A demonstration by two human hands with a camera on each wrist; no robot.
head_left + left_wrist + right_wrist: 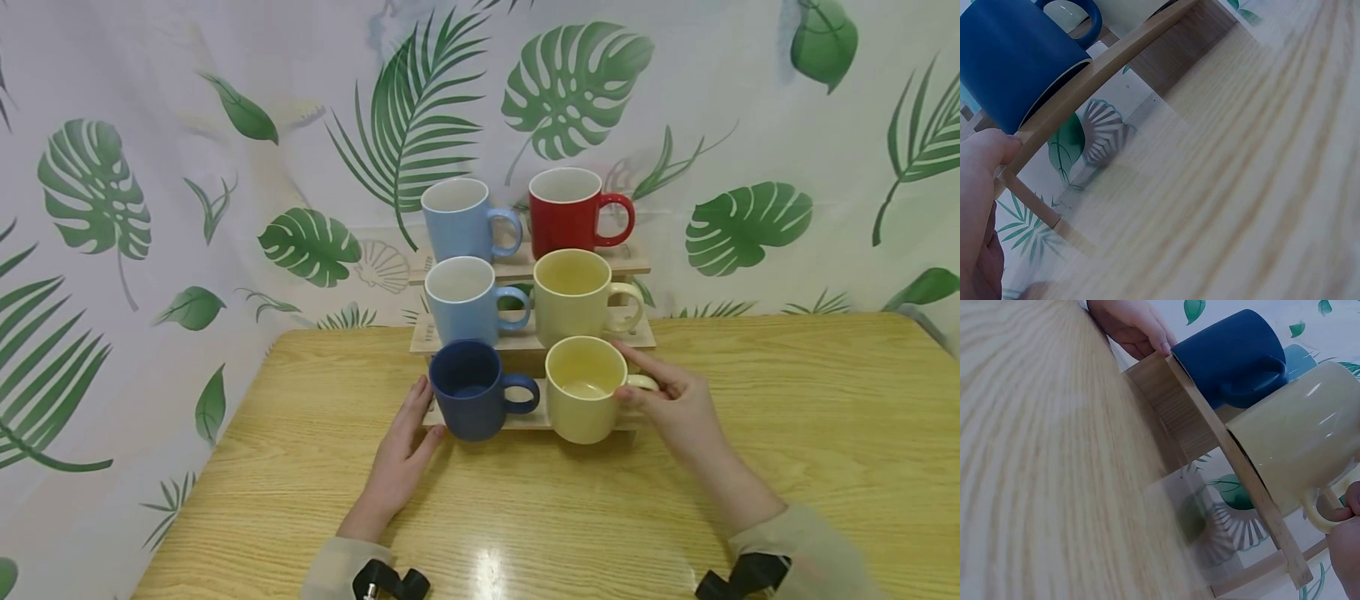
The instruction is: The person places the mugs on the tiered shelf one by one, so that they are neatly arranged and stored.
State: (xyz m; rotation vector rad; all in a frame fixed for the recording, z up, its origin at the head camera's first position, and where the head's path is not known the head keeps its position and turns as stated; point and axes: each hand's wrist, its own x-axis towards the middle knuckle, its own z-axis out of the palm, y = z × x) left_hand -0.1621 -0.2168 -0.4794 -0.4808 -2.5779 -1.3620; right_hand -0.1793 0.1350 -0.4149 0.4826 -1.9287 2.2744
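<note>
A wooden stepped rack [523,340] carries mugs in pairs on its tiers. My right hand [678,408] pinches the handle of the front pale yellow mug [588,417], which sits upright at the right of the lowest tier. In the right wrist view, fingertips [1352,501] show at that handle. My left hand [401,458] holds the left end of the lowest tier, thumb at its front edge, beside the dark blue mug [471,412]. The left wrist view shows the thumb [1004,147] just under this mug.
On the middle tier stand a light blue mug [461,312] and another yellow mug [572,304]. Above them are a second light blue mug [457,221] and a red mug [564,218]. A leaf-patterned cloth [300,150] hangs behind the wood-grain table [810,433].
</note>
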